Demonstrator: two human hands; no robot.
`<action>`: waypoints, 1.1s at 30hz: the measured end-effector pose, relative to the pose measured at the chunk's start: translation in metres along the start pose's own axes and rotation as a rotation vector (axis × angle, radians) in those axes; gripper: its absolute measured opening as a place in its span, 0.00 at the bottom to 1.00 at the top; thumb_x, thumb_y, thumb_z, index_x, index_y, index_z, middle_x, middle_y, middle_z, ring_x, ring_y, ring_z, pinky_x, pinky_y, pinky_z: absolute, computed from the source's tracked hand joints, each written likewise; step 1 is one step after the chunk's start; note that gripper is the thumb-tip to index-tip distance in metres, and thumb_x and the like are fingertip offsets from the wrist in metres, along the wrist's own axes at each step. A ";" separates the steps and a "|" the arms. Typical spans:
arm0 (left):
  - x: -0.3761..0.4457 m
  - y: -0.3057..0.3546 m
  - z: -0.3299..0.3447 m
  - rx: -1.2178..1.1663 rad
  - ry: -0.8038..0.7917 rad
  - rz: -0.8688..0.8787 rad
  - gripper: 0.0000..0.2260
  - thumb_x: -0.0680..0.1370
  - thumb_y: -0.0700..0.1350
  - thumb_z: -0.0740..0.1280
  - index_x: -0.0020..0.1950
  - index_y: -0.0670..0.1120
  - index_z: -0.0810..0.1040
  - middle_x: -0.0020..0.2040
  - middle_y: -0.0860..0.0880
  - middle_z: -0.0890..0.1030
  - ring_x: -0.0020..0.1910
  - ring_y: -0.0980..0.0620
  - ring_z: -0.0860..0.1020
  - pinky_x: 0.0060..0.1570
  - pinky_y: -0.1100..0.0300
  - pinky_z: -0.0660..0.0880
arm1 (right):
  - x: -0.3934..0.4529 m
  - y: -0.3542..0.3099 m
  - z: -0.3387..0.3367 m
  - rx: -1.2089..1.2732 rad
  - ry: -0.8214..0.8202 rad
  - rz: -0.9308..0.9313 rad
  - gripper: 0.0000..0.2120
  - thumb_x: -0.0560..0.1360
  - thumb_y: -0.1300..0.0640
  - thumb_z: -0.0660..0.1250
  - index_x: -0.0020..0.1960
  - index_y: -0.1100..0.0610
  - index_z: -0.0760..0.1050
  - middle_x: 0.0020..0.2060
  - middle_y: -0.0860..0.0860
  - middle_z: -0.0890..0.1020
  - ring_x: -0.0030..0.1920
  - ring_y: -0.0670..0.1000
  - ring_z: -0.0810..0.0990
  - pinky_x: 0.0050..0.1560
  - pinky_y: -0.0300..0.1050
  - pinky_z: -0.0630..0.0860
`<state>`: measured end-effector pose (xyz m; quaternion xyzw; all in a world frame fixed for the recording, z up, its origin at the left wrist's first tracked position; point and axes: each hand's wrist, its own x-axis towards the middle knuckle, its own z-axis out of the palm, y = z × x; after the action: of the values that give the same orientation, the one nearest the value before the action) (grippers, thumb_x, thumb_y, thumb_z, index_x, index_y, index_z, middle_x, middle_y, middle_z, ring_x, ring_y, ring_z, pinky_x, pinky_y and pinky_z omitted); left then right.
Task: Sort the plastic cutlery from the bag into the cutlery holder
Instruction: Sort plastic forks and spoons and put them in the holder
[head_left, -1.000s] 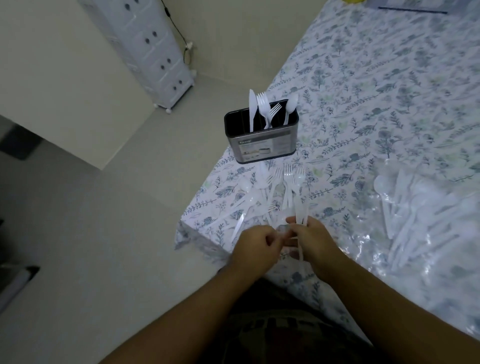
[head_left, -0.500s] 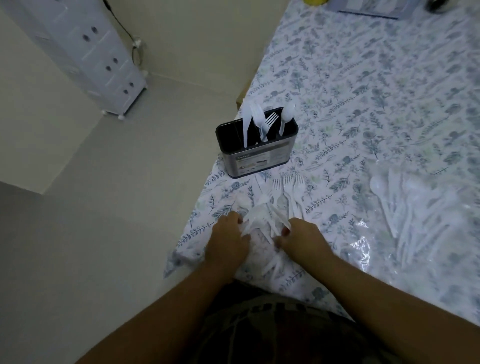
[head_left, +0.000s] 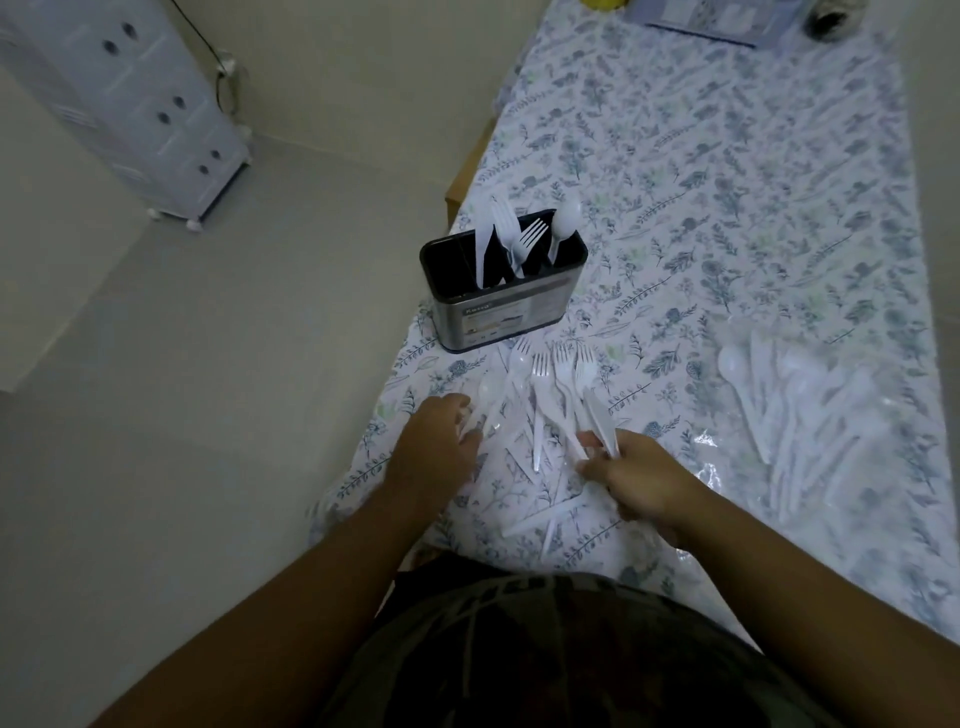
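Where the floral-patterned tablecloth (head_left: 727, 171) meets the table's near-left edge, the left hand (head_left: 441, 447) lies curled on the clear plastic bag (head_left: 506, 441), its fingertips pinching the film. Behind it stands the oblong black-lined steel cutlery holder (head_left: 501, 312): its left compartment looks empty, while the others hold an upright white plastic knife, two forks and a spoon. In front of the holder, loose white plastic forks (head_left: 558, 384) lie with tines pointing away, towards the holder. The right hand (head_left: 631, 475) is closed around a white knife (head_left: 600, 418) slanting up-left. Farther right, white plastic spoons (head_left: 795, 405) lie piled, bowls mostly away.
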<state>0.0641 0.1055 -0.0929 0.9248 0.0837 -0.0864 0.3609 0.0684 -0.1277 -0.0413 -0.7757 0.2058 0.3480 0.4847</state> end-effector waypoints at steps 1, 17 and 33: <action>-0.003 0.000 0.000 0.000 0.014 -0.003 0.18 0.77 0.45 0.69 0.67 0.44 0.76 0.57 0.45 0.78 0.57 0.47 0.77 0.58 0.56 0.74 | 0.001 0.001 0.000 -0.003 -0.017 0.020 0.09 0.77 0.61 0.67 0.56 0.56 0.79 0.38 0.53 0.75 0.32 0.51 0.70 0.26 0.40 0.65; -0.047 0.003 0.007 0.278 -0.002 -0.069 0.05 0.79 0.46 0.65 0.54 0.49 0.76 0.50 0.51 0.75 0.51 0.51 0.75 0.50 0.55 0.74 | 0.008 0.016 -0.003 0.419 -0.150 0.039 0.09 0.85 0.54 0.59 0.59 0.56 0.75 0.32 0.52 0.77 0.30 0.51 0.76 0.33 0.45 0.76; -0.077 0.050 0.016 -0.136 -0.017 -0.272 0.06 0.77 0.49 0.71 0.45 0.48 0.77 0.39 0.53 0.78 0.37 0.59 0.75 0.34 0.64 0.68 | -0.007 0.020 0.018 0.591 -0.148 0.136 0.12 0.79 0.60 0.71 0.60 0.65 0.81 0.32 0.52 0.74 0.29 0.48 0.69 0.28 0.41 0.69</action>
<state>-0.0010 0.0516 -0.0549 0.8777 0.2108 -0.1366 0.4082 0.0449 -0.1207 -0.0536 -0.5582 0.3137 0.3602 0.6784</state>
